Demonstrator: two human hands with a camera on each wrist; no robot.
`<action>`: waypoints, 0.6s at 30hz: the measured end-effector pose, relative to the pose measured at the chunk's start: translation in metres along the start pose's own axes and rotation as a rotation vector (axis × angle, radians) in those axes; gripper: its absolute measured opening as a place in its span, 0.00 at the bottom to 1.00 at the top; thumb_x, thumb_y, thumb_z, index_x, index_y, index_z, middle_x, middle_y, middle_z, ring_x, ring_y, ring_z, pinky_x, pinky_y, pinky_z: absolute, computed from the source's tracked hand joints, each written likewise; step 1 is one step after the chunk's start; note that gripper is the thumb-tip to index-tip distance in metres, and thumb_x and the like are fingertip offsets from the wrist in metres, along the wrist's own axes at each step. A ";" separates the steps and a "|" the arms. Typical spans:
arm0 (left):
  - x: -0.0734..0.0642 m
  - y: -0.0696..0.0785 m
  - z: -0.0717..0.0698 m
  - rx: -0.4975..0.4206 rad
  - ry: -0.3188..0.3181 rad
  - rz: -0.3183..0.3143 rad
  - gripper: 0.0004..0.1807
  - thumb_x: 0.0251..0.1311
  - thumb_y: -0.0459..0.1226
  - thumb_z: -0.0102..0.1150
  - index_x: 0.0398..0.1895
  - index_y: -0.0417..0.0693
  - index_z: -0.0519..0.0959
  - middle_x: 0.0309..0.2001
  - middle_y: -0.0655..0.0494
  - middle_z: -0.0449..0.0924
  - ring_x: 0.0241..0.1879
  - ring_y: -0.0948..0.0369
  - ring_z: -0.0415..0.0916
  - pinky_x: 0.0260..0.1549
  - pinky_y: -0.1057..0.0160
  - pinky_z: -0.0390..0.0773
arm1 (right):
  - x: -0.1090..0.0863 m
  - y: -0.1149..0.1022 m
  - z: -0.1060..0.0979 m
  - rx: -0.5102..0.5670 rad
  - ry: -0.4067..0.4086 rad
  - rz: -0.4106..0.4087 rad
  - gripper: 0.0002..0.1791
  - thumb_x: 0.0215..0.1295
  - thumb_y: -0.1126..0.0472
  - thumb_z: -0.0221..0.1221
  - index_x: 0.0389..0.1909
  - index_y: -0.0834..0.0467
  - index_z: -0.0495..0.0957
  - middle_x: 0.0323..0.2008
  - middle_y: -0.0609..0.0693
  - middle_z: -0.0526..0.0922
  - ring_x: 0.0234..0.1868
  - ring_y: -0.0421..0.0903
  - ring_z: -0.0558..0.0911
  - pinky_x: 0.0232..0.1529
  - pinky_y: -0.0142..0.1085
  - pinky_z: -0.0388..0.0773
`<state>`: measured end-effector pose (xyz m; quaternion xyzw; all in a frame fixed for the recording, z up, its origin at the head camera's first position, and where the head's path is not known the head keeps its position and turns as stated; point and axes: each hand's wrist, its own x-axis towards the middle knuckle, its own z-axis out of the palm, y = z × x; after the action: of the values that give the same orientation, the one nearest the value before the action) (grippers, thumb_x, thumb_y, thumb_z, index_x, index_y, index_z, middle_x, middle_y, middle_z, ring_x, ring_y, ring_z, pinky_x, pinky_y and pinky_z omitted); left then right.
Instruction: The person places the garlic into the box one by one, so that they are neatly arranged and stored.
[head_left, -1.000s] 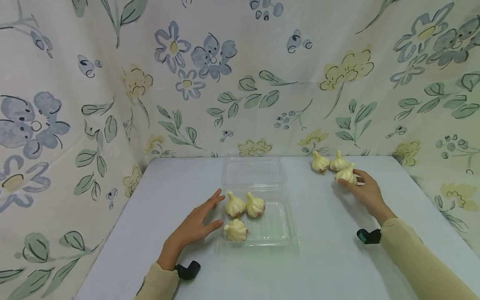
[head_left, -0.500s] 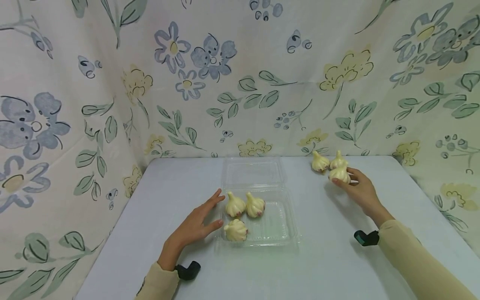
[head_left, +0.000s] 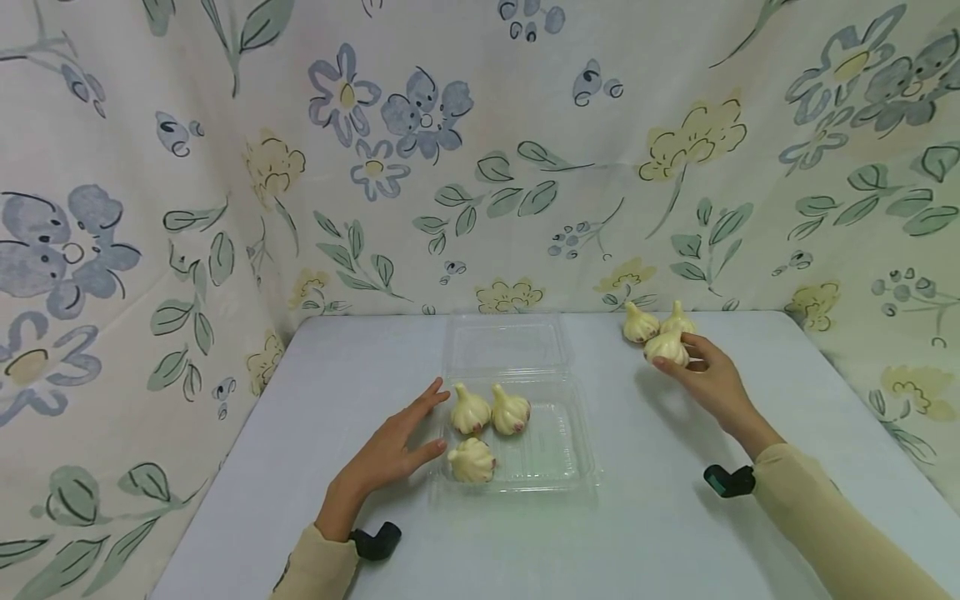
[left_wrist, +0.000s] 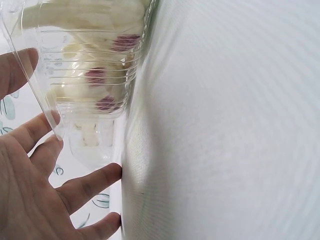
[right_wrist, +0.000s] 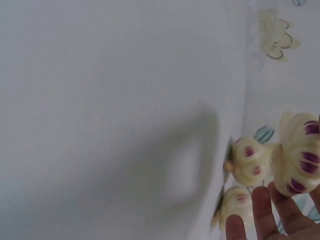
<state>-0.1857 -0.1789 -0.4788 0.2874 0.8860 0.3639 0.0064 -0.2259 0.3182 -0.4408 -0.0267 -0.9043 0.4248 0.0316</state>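
My right hand (head_left: 718, 385) pinches a garlic bulb (head_left: 666, 350) between thumb and fingers, above the table. In the right wrist view the held bulb (right_wrist: 300, 157) shows purple-streaked cloves. My left hand (head_left: 384, 452) is spread at the left side of a clear plastic clamshell container (head_left: 555, 446); in the left wrist view, fingertips touch its rim. Inside the container's left part are three garlic bulbs: one at back left (head_left: 470, 411), one beside it (head_left: 512, 410), and one in front lying on its side (head_left: 472, 461).
Two more garlic bulbs, one at left (head_left: 640, 323) and one at right (head_left: 677, 318), stand near the back edge of the white table (head_left: 645, 517). The container's lid (head_left: 508, 346) lies folded back behind it. A flowered curtain (head_left: 480, 233) hangs behind and around the table.
My right hand has moved left with the garlic bulb in its grip, passing in front of the two standing bulbs. The left hand and container have stayed put.
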 end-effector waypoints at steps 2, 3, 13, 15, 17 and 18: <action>0.000 0.000 0.000 -0.002 -0.003 -0.003 0.38 0.69 0.49 0.60 0.80 0.58 0.59 0.83 0.57 0.47 0.78 0.47 0.58 0.69 0.33 0.63 | -0.001 -0.002 0.001 0.004 -0.005 -0.019 0.44 0.70 0.39 0.60 0.77 0.60 0.60 0.69 0.70 0.69 0.59 0.62 0.76 0.44 0.39 0.76; -0.001 -0.001 0.000 -0.002 -0.003 -0.007 0.38 0.69 0.49 0.60 0.80 0.59 0.59 0.83 0.58 0.47 0.78 0.47 0.58 0.70 0.33 0.63 | -0.001 -0.003 0.002 0.005 -0.005 -0.028 0.43 0.70 0.40 0.61 0.76 0.60 0.61 0.69 0.70 0.69 0.59 0.61 0.76 0.43 0.37 0.75; 0.000 -0.002 0.001 0.003 -0.001 -0.017 0.39 0.67 0.48 0.62 0.80 0.60 0.59 0.83 0.59 0.47 0.78 0.48 0.59 0.70 0.34 0.63 | -0.006 -0.014 0.010 0.022 -0.036 -0.065 0.42 0.70 0.43 0.63 0.76 0.60 0.62 0.69 0.68 0.71 0.59 0.59 0.75 0.44 0.35 0.75; 0.000 -0.002 0.001 0.002 0.000 -0.011 0.39 0.68 0.47 0.62 0.80 0.59 0.59 0.83 0.58 0.47 0.77 0.47 0.60 0.70 0.34 0.64 | -0.008 -0.017 0.012 0.018 -0.043 -0.068 0.42 0.70 0.43 0.63 0.76 0.60 0.61 0.69 0.66 0.71 0.59 0.57 0.75 0.44 0.35 0.75; 0.000 -0.001 0.001 0.001 0.001 -0.008 0.39 0.68 0.48 0.62 0.80 0.59 0.59 0.83 0.58 0.47 0.77 0.47 0.60 0.69 0.33 0.64 | -0.009 -0.020 0.015 0.014 -0.049 -0.070 0.43 0.69 0.43 0.63 0.76 0.60 0.61 0.70 0.65 0.71 0.59 0.57 0.74 0.45 0.34 0.74; 0.000 -0.001 0.001 0.000 0.001 -0.007 0.39 0.68 0.48 0.61 0.80 0.59 0.59 0.83 0.58 0.47 0.77 0.47 0.60 0.69 0.33 0.64 | -0.009 -0.021 0.016 0.012 -0.053 -0.072 0.44 0.69 0.43 0.63 0.77 0.61 0.60 0.70 0.65 0.71 0.59 0.57 0.74 0.45 0.34 0.74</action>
<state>-0.1857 -0.1793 -0.4800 0.2841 0.8870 0.3640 0.0071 -0.2182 0.2917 -0.4351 0.0172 -0.9027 0.4294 0.0228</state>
